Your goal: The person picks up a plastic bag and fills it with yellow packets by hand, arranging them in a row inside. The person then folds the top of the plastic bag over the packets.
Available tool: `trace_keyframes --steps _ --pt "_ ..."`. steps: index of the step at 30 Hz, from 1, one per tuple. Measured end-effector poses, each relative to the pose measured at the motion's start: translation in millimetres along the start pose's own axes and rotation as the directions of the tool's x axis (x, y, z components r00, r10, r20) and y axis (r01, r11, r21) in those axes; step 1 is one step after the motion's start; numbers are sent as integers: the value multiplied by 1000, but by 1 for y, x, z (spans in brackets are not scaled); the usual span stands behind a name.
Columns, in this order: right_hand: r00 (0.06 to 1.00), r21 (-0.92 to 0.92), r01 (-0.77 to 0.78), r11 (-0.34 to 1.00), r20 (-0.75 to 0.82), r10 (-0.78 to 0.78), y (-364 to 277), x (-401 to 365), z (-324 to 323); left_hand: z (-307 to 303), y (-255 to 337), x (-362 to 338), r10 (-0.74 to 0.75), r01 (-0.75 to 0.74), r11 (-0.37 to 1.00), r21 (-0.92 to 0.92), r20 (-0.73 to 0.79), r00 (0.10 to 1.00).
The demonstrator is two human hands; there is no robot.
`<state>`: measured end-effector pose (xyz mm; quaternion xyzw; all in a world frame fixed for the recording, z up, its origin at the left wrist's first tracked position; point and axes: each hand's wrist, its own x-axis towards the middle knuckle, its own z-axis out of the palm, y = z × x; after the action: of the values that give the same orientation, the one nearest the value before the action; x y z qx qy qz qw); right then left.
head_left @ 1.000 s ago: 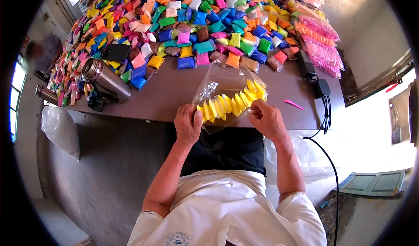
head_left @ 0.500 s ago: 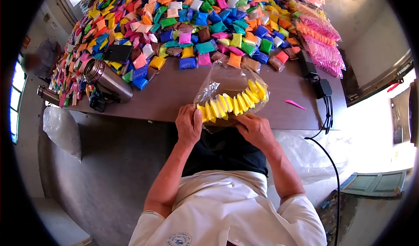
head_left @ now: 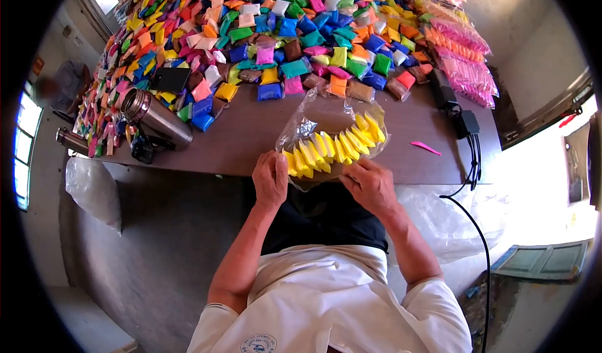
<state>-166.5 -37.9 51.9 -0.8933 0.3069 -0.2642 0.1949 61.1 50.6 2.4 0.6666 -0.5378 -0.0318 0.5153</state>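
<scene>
A clear plastic bag (head_left: 305,116) lies at the table's front edge, its far end spread over the tabletop. Inside it, several yellow packets (head_left: 338,147) stand side by side in a slightly curved row. My left hand (head_left: 271,179) is closed on the bag's near left side, fingers pinched at the edge. On the near right side, my right hand (head_left: 371,184) also grips the plastic, with its fingertips just below the yellow row. The plastic between finger and thumb is partly hidden on both sides.
A heap of colourful packets (head_left: 295,69) covers the table's (head_left: 238,136) far part. At left stand a steel flask (head_left: 157,118) and a black object (head_left: 169,79). To the right are a pink plastic tool (head_left: 426,147), black adapters with cables (head_left: 465,123) and stacked filled bags (head_left: 464,58).
Both hands stay on the bag, and the packets shift only slightly within it. The whole view has moved a little.
</scene>
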Motion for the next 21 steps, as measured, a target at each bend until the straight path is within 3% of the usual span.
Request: trace_keyframes --steps 2,5,11,15,18,21 --pt "999 -40 -17 999 36 18 -5 2 -4 0 -2 -1 -78 78 995 -67 0 997" --pt "990 -144 95 985 -87 -108 -10 7 -4 -1 -1 -1 -148 149 983 -104 13 989" --pt "957 -180 235 955 -129 -260 -6 20 -3 -4 -2 1 -179 179 971 -155 15 984" --pt "948 -127 300 945 -71 -310 2 30 -3 -8 -11 15 -264 272 953 -134 70 962" --pt "953 -71 297 952 -37 -300 3 43 -9 -11 -16 33 -318 333 915 -229 101 943" --pt "962 -40 271 962 46 -269 -2 59 -18 -14 -20 51 -460 484 831 -273 151 875"
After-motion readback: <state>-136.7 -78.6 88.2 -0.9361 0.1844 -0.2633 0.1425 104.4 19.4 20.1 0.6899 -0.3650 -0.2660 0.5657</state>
